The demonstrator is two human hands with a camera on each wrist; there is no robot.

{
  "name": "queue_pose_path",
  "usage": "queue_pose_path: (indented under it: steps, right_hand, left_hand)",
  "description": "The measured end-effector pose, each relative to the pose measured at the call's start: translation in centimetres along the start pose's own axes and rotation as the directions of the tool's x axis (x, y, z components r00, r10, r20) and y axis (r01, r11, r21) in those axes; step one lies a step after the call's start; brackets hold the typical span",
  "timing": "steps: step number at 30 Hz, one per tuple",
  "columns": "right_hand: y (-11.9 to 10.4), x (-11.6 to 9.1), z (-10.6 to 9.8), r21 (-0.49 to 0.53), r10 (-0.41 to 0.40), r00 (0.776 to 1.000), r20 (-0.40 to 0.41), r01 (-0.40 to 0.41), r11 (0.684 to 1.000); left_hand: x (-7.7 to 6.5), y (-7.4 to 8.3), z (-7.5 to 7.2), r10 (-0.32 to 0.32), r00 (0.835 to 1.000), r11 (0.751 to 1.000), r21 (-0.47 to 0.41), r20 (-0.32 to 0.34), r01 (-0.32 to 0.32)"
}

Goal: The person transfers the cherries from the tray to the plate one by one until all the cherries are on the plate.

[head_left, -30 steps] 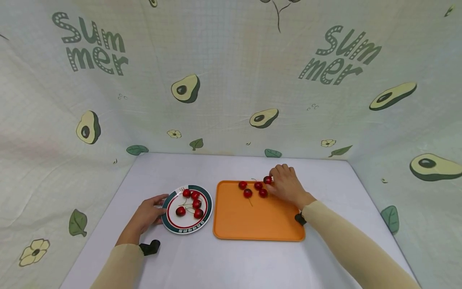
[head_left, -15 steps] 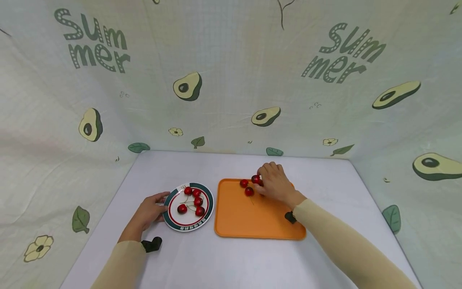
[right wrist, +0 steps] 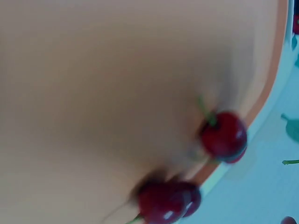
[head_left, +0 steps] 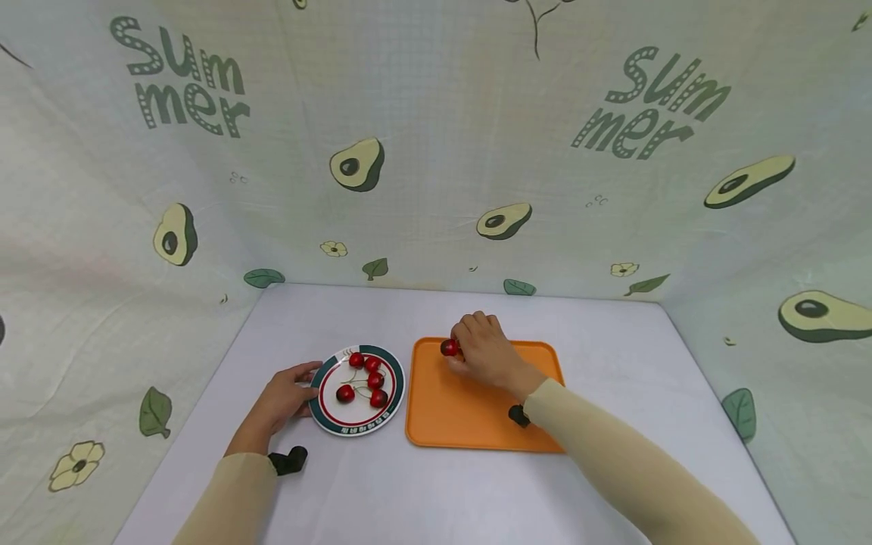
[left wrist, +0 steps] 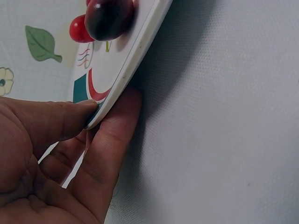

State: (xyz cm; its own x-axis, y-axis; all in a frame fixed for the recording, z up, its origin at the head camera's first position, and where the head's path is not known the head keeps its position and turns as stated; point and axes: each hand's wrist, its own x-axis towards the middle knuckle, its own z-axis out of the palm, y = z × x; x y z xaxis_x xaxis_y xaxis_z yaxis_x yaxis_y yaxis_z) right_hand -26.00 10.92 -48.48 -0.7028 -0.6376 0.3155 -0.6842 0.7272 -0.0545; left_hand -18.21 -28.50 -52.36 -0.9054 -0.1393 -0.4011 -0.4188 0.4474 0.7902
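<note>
In the head view my left hand [head_left: 282, 395] grips the left rim of a round white plate [head_left: 398, 386] with a dark green band. The left wrist view shows its thumb [left wrist: 74, 114] on top and fingers [left wrist: 110, 144] under the rim. Several red cherries [head_left: 345, 393] with stems lie on this plate. Over the back of an orange tray [head_left: 443, 416], my right hand [head_left: 487, 354] holds a dark red cherry [head_left: 450, 347] at its fingertips. It hides the tray's other cherries there; the right wrist view shows several, including a cherry [right wrist: 223, 133] near the tray edge.
The tray lies just right of the plate on a white table [head_left: 327, 492]. Behind and at both sides hangs a pale cloth [head_left: 422, 113] printed with avocados and leaves. A black wrist mount [head_left: 289, 460] sits by the left sleeve.
My right hand has moved left across the back of the tray with the cherry at its fingertips, covering the cherries seen before. The left hand keeps its grip on the plate.
</note>
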Motion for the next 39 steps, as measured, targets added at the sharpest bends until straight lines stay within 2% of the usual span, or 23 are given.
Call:
queue_pose_path:
  steps: [9, 15, 25, 34, 39]
  right_hand:
    - [-3.7, 1.8, 0.9, -0.069, -0.093, 0.995, 0.043, 0.096, 0.993]
    - [-5.8, 2.8, 2.2, -0.079, -0.147, 0.987, 0.069, 0.153, 0.985]
    - [-7.8, 4.1, 3.9, -0.133, -0.14, 0.973, 0.184, 0.166, 0.977]
    - [-8.8, 4.8, 4.8, -0.204, -0.131, 0.959, 0.25, 0.184, 0.961]
    - [-9.6, 4.7, 5.3, -0.218, -0.14, 0.958, 0.249, 0.197, 0.956]
  left_hand:
    - [0.3, 0.2, 0.0, 0.011, 1.0, 1.0, 0.001, 0.003, -0.011]
    - [0.2, 0.2, -0.2, 0.008, 1.0, 1.0, 0.009, -0.008, -0.008]
    - [0.1, 0.1, -0.1, 0.008, 1.0, 1.0, 0.005, -0.005, -0.008]
    - [0.1, 0.1, -0.2, 0.007, 1.0, 1.0, 0.008, -0.01, -0.007]
    - [-0.1, -0.1, 0.0, 0.001, 1.0, 1.0, 0.003, -0.01, -0.001]
